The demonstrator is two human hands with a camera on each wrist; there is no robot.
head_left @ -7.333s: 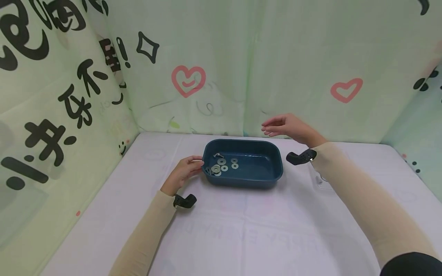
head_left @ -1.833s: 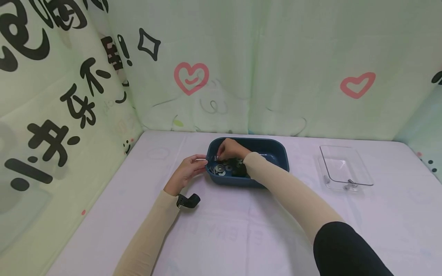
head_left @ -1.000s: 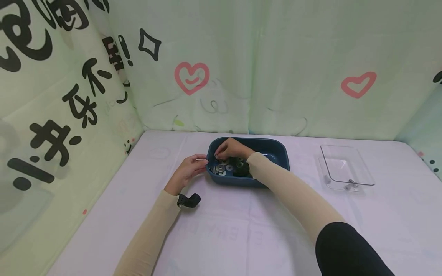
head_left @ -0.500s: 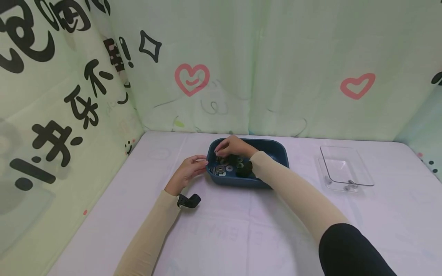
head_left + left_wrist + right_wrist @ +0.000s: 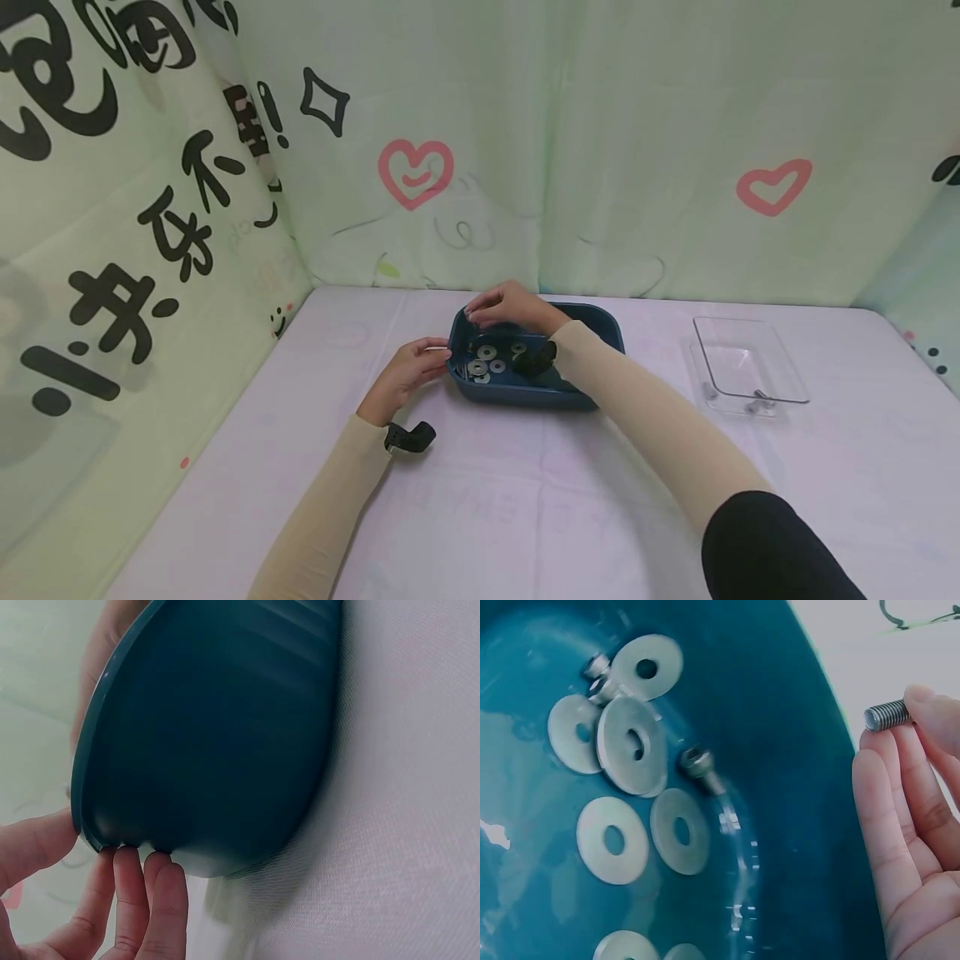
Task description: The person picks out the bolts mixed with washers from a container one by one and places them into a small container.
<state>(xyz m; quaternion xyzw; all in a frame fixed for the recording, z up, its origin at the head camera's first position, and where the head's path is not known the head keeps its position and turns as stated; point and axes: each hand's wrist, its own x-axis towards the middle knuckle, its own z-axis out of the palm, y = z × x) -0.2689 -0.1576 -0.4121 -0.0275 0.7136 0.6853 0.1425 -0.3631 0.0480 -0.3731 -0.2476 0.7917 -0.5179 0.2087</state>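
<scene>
My right hand point(image 5: 521, 308) is raised over the far left of a dark blue tray point(image 5: 525, 396). Between thumb and fingertips it pinches a metal screw point(image 5: 889, 715); its threaded end sticks out, the other end is hidden by the fingers. Several flat washers point(image 5: 592, 841) lie on the tray's bottom, some overlapping, with a socket-head screw point(image 5: 699, 763) and more screw heads point(image 5: 598, 667) among them. At the tray's left end my left hand point(image 5: 408, 367) touches the rim and outer wall, its fingertips point(image 5: 131, 859) against the wall in the left wrist view.
To the right stands a clear plastic box point(image 5: 765, 399) with a few small metal pieces point(image 5: 761, 403) at its front. Everything rests on a white-covered table point(image 5: 480, 500). Behind the table hangs a pale green curtain point(image 5: 637, 125) with printed hearts.
From above the tray's far right, my right hand went down among the washers, then rose slightly, now with a screw in its fingertips. My left hand has stayed at the tray's end.
</scene>
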